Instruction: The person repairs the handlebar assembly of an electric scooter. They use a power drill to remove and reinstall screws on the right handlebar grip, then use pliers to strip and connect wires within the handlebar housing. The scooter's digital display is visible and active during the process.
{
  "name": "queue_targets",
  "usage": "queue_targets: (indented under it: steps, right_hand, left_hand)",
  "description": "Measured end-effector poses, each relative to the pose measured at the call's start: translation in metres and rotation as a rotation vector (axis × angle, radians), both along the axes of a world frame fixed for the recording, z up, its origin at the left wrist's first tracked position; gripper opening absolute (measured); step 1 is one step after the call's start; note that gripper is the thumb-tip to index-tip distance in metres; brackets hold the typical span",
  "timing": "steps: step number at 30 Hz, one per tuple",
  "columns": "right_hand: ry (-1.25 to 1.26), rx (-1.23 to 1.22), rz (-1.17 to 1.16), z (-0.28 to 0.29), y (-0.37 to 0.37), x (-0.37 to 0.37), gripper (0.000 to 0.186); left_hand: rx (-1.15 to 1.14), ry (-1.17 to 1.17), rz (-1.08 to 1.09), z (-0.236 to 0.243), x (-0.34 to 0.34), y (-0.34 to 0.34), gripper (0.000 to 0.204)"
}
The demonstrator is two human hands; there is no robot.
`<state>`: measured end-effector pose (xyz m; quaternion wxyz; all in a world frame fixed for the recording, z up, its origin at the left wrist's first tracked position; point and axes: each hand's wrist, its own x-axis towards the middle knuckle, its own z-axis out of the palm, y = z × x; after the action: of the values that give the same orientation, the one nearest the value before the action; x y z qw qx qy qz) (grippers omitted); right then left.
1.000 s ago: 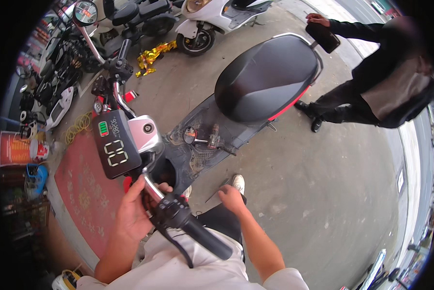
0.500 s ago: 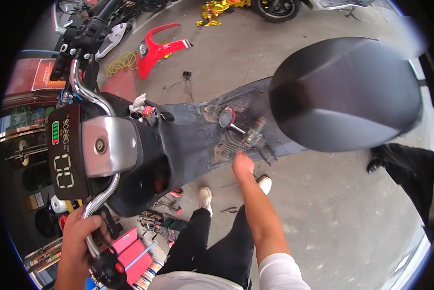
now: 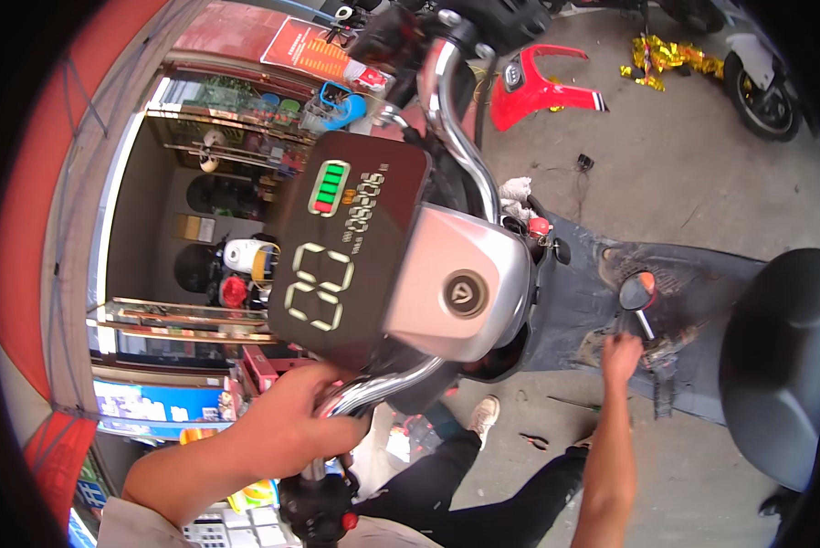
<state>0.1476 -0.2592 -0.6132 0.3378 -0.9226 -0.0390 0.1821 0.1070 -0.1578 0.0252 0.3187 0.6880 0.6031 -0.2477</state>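
Note:
My left hand (image 3: 305,416) is closed around the chrome handlebar (image 3: 387,388) of an electric scooter, just above a black switch housing (image 3: 319,507) with a red button. Beside it the dash display (image 3: 355,247) is lit, next to a silver cover (image 3: 465,288). My right hand (image 3: 622,356) reaches down to the grey footboard (image 3: 565,310), its fingers curled; what they hold, if anything, cannot be made out. Close by lie a round mirror (image 3: 637,291) with an orange-red edge and a dark tool (image 3: 663,393), partly blurred. The black seat (image 3: 784,365) is at the right.
A red front panel (image 3: 529,91) lies on the floor beyond the scooter, near crumpled gold foil (image 3: 670,59) and another scooter's wheel (image 3: 764,100). Pliers (image 3: 534,442) and a screwdriver (image 3: 574,404) are on the floor by my feet. Shop shelves (image 3: 236,146) stand at the left.
The view has swung left, so the scooter appears further right and the dash looks larger. My left hand still grips the handlebar. My right hand remains low by the footboard, near the mirror.

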Motion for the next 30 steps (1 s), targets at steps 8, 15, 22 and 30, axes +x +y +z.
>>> queue_targets:
  steps: [8, 15, 22, 30]
  right_hand:
    - [0.937, 1.187, -0.355, 0.261, -0.049, -0.087, 0.024]
    - [0.748, 1.264, 0.010, 0.484, -0.010, -0.070, 0.033]
    - [0.515, 0.797, 0.242, 0.546, 0.009, -0.060, 0.031]
    - [0.636, 0.869, 0.166, 0.564, -0.003, -0.064, 0.021]
  left_hand:
    - [-0.138, -0.315, -0.173, -0.007, -0.036, 0.022, 0.030]
    - [-0.380, -0.578, -0.183, -0.009, -0.045, 0.045, 0.037]
    - [-0.813, -0.629, -0.171, -0.003, -0.091, 0.093, 0.033]
    - [-0.428, -0.785, -0.528, 0.002, -0.097, 0.095, 0.053]
